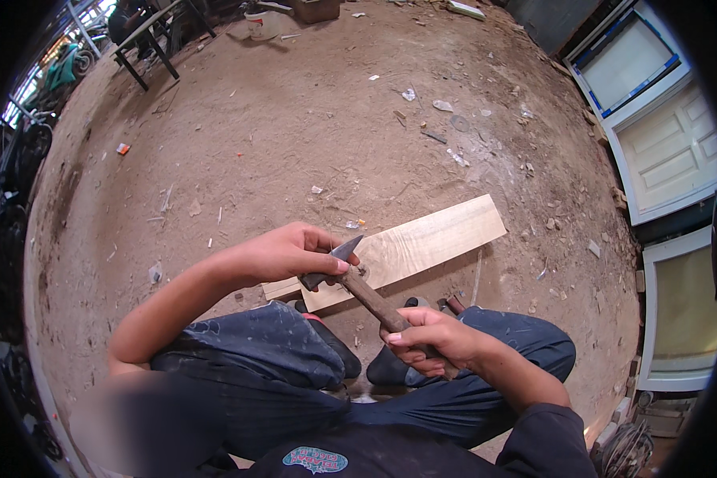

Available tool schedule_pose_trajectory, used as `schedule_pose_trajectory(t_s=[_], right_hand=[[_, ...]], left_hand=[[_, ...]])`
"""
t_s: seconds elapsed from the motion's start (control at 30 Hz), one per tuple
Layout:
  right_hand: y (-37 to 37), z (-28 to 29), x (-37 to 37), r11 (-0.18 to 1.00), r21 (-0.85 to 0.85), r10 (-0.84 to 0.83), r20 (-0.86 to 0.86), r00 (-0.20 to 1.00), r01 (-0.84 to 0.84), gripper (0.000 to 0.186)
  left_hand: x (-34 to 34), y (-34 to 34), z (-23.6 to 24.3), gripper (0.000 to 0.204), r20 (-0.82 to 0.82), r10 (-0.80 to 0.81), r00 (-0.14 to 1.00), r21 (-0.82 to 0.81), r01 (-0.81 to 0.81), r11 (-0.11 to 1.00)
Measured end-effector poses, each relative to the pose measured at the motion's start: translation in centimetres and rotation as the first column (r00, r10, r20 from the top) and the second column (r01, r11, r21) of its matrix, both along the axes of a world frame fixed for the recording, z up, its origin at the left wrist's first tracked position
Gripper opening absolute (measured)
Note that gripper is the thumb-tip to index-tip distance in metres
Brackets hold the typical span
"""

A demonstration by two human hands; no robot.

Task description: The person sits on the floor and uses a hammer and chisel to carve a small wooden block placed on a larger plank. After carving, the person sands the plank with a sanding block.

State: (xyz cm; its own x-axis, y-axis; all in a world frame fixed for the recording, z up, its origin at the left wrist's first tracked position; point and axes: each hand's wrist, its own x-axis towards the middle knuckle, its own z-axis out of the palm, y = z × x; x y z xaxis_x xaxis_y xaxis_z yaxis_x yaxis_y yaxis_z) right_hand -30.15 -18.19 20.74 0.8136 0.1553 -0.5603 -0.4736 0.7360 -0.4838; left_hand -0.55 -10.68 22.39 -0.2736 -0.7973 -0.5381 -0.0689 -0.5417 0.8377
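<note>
My left hand (311, 252) grips the upper end of a hand tool, at its pointed dark metal head (344, 248). The tool's wooden handle (364, 295) slants down to the right, where my right hand (430, 338) is closed around it. Below the tool a pale plank (438, 237) lies at a slant in front of my feet, with a dark knot near my left hand and another piece of pale wood (279, 290) under its left end. A small rusty metal object (456, 304) lies beside my right foot, partly hidden by my leg.
White framed doors and panels (663, 151) line the right side. A bench (143, 32), white bucket (259, 25) and dark container (315, 9) stand at the back. Dark machinery (32, 147) lines the left. Scraps lie on the dirt floor (239, 135). Coiled wire (621, 446) sits lower right.
</note>
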Motion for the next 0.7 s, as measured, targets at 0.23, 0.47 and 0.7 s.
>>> schedule_pose_trajectory(t_s=[0.23,0.47,0.7], right_hand=[[0.2,-0.2,0.0,1.0,0.024,0.018,0.003,1.0,-0.018,0.025],[0.8,-0.9,0.5,0.997,0.015,0.075,0.063,0.995,-0.076,0.028],[1.4,0.0,0.5,0.954,-0.271,0.159,0.101,0.982,-0.127,0.033]], left_hand=[[-0.5,0.5,1.0,0.044,0.292,-0.15,0.944,-0.04,0.169,0.985],[-1.6,1.3,1.0,0.045,0.483,-0.313,0.818,-0.19,0.447,0.874],[-3.3,1.3,2.7,0.043,0.5,-0.231,0.835,-0.403,0.46,0.791]])
